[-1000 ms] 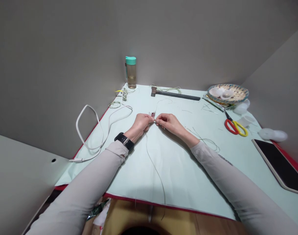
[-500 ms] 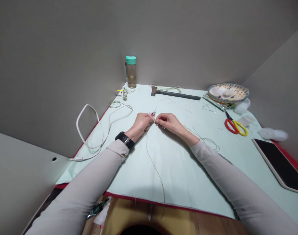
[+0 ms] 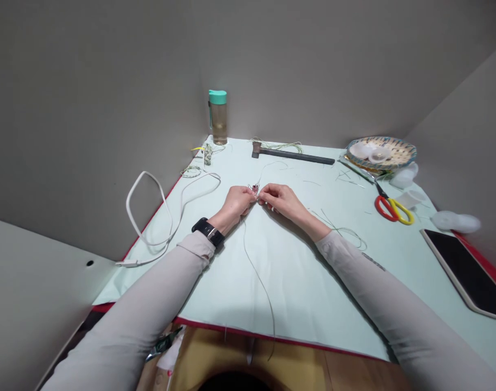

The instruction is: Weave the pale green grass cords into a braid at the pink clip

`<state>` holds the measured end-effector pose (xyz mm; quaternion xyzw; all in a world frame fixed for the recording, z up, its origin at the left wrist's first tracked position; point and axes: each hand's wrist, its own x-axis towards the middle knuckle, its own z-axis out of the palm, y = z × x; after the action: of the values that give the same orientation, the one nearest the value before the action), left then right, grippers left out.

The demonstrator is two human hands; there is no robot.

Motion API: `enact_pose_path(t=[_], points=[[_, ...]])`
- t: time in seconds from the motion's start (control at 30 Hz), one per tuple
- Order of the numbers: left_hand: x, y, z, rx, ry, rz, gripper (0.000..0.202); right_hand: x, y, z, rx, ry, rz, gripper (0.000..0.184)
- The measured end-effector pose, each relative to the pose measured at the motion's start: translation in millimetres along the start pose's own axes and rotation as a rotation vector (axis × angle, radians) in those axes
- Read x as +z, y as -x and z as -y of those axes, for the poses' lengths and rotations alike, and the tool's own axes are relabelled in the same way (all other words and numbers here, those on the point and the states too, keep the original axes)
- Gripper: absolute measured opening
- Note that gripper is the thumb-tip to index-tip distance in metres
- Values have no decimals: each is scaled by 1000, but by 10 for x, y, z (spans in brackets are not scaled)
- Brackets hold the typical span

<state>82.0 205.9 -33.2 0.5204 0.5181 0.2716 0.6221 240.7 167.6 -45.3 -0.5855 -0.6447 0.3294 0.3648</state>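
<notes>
My left hand [image 3: 239, 201], with a black watch [image 3: 208, 232] on its wrist, is closed in a pinch on a small dark-red piece [image 3: 255, 189] with pale strands sticking out. Close against it, my right hand [image 3: 281, 200] is also pinched, its fingertips meeting the left ones on what looks like a fine strand of the cord. One thin greenish cord [image 3: 258, 274] runs from under my left hand over the table's front edge. Another fine strand [image 3: 268, 166] curves away behind the piece. The fingers partly hide the piece.
A hammer [image 3: 296, 156] and a bottle [image 3: 219, 117] are at the back. On the right are scissors [image 3: 388, 209], a woven basket [image 3: 406, 149] with white cups, and a tablet-like device [image 3: 468, 271]. A white cable [image 3: 166, 244] loops on the left; loose cord [image 3: 349, 233] lies by my right forearm.
My right fingers have shifted slightly and bunched nearer the left fingertips. The left hand keeps its pinch on the dark-red piece. The whole view has moved a little.
</notes>
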Motion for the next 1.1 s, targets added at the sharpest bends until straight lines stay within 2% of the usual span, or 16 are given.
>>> enact_pose_path(t=[0.2,0.5,0.87,1.0,1.1], points=[[13,16,0,3,-13,-9,19,31,-18,7,9,25,-36,19],[17,3,-4,5,13,0,22,35,1,8,7,25,-72,27],[-28,-10,-16,-2,61,23,20,16,0,15,51,7,1,27],[-25,-29,-8,-13,44,13,18,-18,32,65,106,-64,77,19],[-23,-16,-21,-13,36,7,17,-139,146,97,168,-147,162,20]])
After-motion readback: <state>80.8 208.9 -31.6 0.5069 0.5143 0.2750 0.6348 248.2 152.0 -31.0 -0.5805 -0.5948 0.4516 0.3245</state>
